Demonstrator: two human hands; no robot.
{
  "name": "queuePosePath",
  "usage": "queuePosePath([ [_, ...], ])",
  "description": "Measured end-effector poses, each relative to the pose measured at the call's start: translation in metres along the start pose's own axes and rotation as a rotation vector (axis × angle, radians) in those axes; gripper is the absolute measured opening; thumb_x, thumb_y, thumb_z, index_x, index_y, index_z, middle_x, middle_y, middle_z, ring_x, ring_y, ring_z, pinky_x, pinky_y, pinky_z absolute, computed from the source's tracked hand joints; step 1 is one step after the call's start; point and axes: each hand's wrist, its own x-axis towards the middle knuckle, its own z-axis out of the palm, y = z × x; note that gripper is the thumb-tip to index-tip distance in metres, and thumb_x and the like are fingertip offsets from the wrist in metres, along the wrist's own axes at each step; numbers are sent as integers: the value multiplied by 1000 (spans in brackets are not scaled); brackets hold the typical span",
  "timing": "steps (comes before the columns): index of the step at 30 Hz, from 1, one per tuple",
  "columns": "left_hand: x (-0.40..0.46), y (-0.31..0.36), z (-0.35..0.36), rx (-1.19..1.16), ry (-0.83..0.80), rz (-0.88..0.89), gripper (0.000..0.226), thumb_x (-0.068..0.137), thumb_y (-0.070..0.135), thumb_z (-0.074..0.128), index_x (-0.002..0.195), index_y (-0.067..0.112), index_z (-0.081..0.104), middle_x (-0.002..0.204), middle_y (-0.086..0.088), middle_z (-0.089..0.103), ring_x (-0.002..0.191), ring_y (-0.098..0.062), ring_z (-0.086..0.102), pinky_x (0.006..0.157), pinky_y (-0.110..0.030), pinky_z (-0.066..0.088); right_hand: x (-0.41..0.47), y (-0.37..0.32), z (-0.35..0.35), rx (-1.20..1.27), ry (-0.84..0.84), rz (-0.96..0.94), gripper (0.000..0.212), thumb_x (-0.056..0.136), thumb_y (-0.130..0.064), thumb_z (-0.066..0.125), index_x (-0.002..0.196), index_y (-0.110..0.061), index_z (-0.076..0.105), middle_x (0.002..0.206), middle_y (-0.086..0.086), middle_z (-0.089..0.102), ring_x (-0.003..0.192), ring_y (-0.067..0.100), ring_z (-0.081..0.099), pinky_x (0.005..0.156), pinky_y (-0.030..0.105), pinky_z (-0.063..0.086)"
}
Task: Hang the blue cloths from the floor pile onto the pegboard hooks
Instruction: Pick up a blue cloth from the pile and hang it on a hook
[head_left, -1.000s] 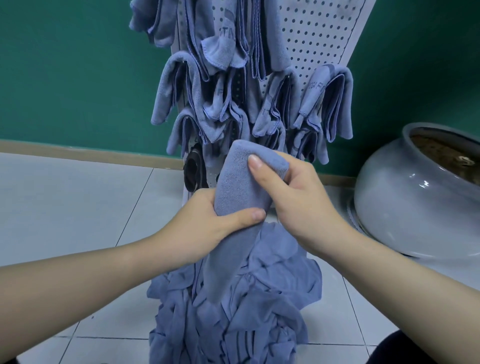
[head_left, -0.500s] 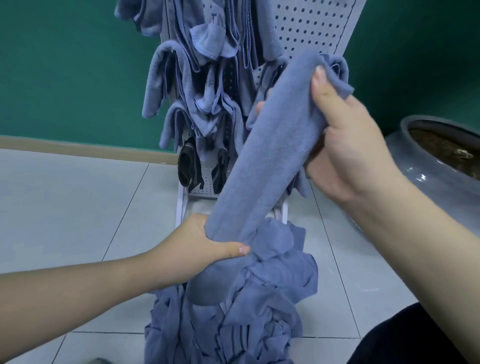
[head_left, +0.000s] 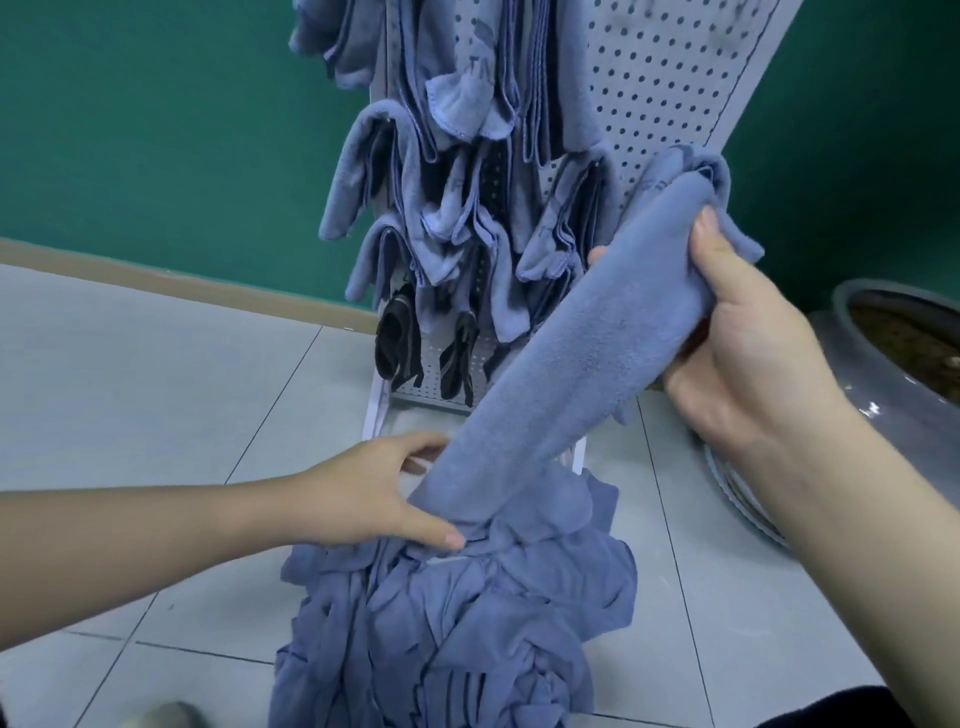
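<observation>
Mid-hang: right hand (head_left: 748, 358) grips blue cloth (head_left: 571, 353) top, frame right, by pegboard (head_left: 670, 78). Left hand (head_left: 384, 493) fingers slack, touching cloth's low end over floor pile (head_left: 467, 623). Next: drape over hook, prob lower-right.

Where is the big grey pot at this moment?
In the head view, the grey pot stands on the floor at the far right edge, against the green wall, right of the pegboard and partly hidden behind the right hand.

place: indoor room, kind unclear, maybe shop or store room | wall (head_left: 156, 130): green, tan skirting | floor (head_left: 130, 389): pale tiles | pegboard (head_left: 675, 78): white freestanding rack, hung cloths (head_left: 395, 171) | pot (head_left: 904, 374): large grey glazed
</observation>
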Motion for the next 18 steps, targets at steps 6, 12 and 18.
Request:
queuePosePath([
  [6, 6, 42, 3, -311, 141, 279, 58, 76, 16, 90, 127, 24, 64, 124, 14, 71, 119, -3, 64, 107, -22, 45, -7, 16, 9, -7, -38, 98, 32, 108, -29, 48, 123, -7, 66, 116, 19, 75, 103, 26, 76, 81, 36, 63],
  [12, 3, 51, -5, -407, 201, 215, 21, 85, 14, 82, 103, 18, 72, 103, 4, 78, 98, -13, 74, 92, -33, 58, 18, 32, -13, -113, 152, 106, 36, 107, -36, 52, 131, -11, 63, 120, 10, 76, 108, 22, 74, 90, 39, 60],
  [18, -1, 45, -20, -550, 34, 24, 16, 93, 19, 72, 106, 10, 72, 102, -7, 79, 89, -20, 75, 75, -29, 60, 44, 52, -54, -299, 330, 193, 30, 108, -30, 52, 124, -7, 62, 117, 15, 73, 90, 22, 75, 79, 39, 61],
])
